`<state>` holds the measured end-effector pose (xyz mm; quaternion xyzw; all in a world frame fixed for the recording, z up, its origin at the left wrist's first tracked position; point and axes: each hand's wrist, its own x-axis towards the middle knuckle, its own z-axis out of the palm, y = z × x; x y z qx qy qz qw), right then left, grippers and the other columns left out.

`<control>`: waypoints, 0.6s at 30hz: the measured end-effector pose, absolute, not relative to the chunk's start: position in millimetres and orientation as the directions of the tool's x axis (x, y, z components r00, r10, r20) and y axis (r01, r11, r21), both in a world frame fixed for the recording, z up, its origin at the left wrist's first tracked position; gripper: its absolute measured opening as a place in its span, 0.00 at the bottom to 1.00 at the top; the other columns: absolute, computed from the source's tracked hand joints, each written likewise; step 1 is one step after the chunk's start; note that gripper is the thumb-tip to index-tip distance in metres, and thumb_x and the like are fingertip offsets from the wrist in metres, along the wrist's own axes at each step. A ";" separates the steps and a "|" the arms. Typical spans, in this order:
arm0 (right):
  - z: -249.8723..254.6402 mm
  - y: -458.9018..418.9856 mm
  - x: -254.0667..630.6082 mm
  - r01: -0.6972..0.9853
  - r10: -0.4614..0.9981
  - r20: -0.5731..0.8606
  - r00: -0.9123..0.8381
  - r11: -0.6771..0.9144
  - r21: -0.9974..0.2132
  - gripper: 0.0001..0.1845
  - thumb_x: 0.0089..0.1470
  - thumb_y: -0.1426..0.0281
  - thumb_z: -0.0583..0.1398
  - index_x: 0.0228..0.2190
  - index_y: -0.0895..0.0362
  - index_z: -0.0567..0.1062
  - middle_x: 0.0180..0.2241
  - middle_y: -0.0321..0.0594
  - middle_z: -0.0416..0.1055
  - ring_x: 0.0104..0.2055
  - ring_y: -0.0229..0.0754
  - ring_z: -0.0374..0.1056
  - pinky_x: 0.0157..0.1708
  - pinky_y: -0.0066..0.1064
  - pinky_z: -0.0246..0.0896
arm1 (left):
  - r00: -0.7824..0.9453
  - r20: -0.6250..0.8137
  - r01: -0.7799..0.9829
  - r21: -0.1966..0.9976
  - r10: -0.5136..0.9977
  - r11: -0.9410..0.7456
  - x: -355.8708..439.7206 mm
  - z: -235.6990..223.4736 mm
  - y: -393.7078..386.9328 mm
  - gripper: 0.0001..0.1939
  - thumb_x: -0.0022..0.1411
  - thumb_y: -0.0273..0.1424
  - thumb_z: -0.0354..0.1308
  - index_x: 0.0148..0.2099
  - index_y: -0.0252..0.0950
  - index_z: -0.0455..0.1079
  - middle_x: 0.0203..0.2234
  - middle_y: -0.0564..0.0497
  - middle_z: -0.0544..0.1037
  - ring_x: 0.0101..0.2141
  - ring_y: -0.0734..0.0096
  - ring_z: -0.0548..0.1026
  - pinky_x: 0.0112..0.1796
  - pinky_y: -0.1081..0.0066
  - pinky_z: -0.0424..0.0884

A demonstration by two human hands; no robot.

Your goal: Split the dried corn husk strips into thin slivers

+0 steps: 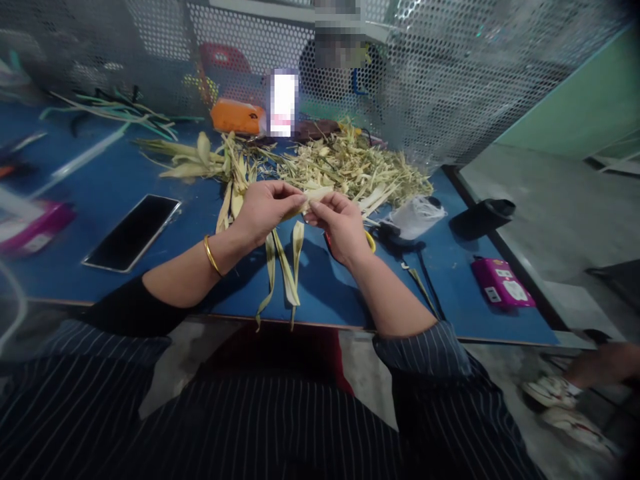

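Both hands meet above the blue table, fingertips pinched together on a pale, dry leaf strip that looks like corn husk [321,194]. My left hand [265,208] grips it from the left, and my right hand [344,225] pinches it from the right. Below them, several long husk strips [284,267] lie or hang toward the table's front edge. Under my right hand a yellow and red loop [371,241], perhaps a scissors handle, is mostly hidden. Just beyond my hands spreads a heap of shredded husk [350,163]. More whole husks [200,159] lie to its left.
On the left lies a dark phone [133,233] near a pink packet [37,227]. A lit screen [283,103] and an orange packet [237,117] stand before the perforated metal screen [425,80]. At right are a black cylinder [483,219], a purple packet [503,283] and a person's shoes [555,393].
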<state>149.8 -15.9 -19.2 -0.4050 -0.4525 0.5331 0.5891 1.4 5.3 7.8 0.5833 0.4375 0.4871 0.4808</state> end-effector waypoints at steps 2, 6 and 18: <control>-19.3 -17.1 148.4 -0.241 0.997 0.066 -0.037 0.055 -0.969 0.15 0.41 0.61 0.69 0.26 0.57 0.72 0.23 0.32 0.72 0.27 0.32 0.70 0.29 0.24 0.64 | 0.126 0.142 0.006 0.990 0.982 -0.144 2.9 5.3 5.9 0.07 0.46 0.29 0.66 0.27 0.30 0.75 0.20 0.53 0.74 0.22 0.79 0.67 0.26 0.76 0.65; -25.0 -15.5 143.9 -0.159 0.996 0.076 -0.051 0.068 -0.985 0.16 0.39 0.61 0.70 0.28 0.57 0.75 0.21 0.31 0.71 0.25 0.32 0.68 0.29 0.25 0.62 | 0.167 0.094 -0.075 0.994 0.982 -0.082 4.8 2.2 5.1 0.07 0.44 0.28 0.69 0.26 0.31 0.76 0.21 0.52 0.76 0.23 0.78 0.70 0.28 0.75 0.67; -23.3 -16.4 141.0 -0.154 0.987 0.162 -0.011 0.159 -0.975 0.11 0.45 0.63 0.68 0.25 0.58 0.74 0.23 0.33 0.73 0.26 0.31 0.67 0.31 0.27 0.63 | 0.175 0.016 -0.094 0.996 0.984 0.000 -1.0 6.3 7.9 0.09 0.46 0.31 0.69 0.28 0.32 0.76 0.21 0.51 0.76 0.21 0.76 0.71 0.25 0.73 0.67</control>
